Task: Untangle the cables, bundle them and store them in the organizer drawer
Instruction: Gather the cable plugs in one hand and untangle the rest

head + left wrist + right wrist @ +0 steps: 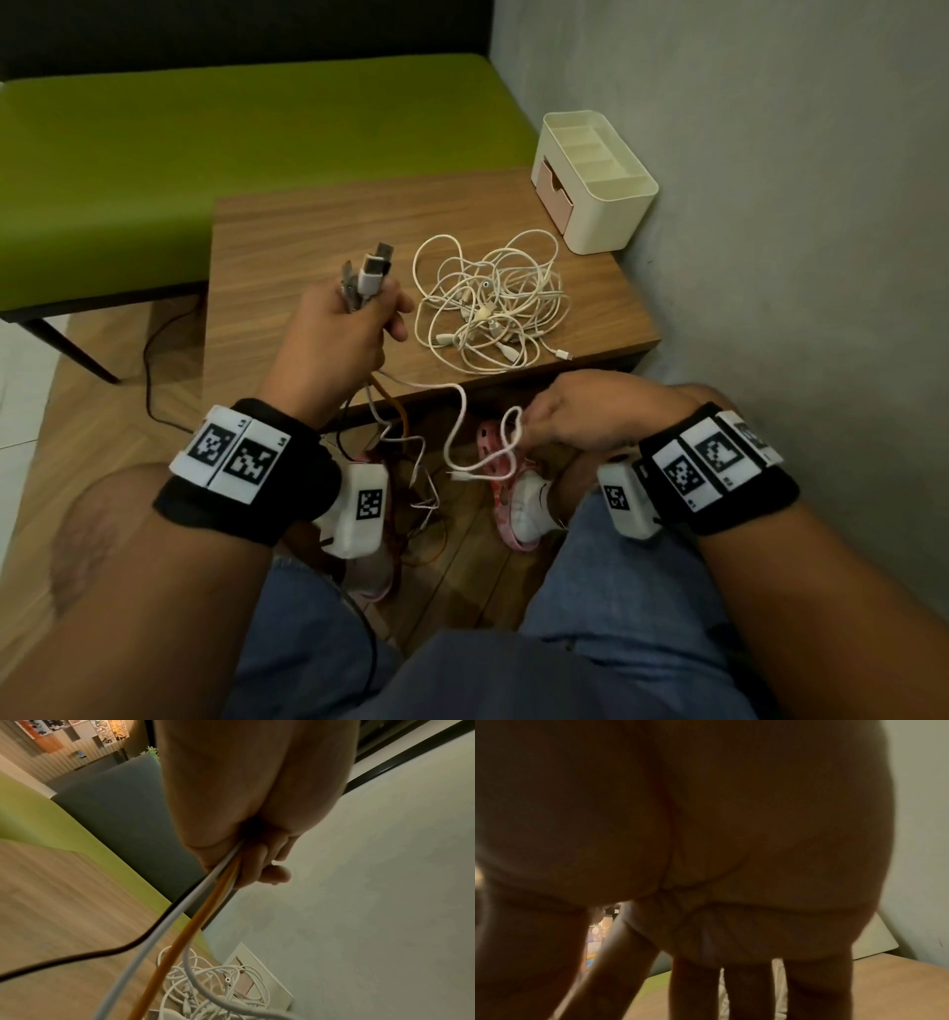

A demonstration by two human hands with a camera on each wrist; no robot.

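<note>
My left hand is raised over the table's near left part and grips a bunch of cable ends whose USB plugs stick up out of the fist. White, orange and black cables run down from the curled fingers and hang below the table edge. My right hand is in front of the table edge and pinches a loop of thin white cable that leads up to the left hand. A tangle of white cables lies on the wooden table. In the right wrist view the dark palm hides the cable.
A cream organizer with a pink drawer stands at the table's far right corner against the grey wall. A green bench lies beyond the table. My knees, in jeans, and my feet are below the hands, among hanging cable ends.
</note>
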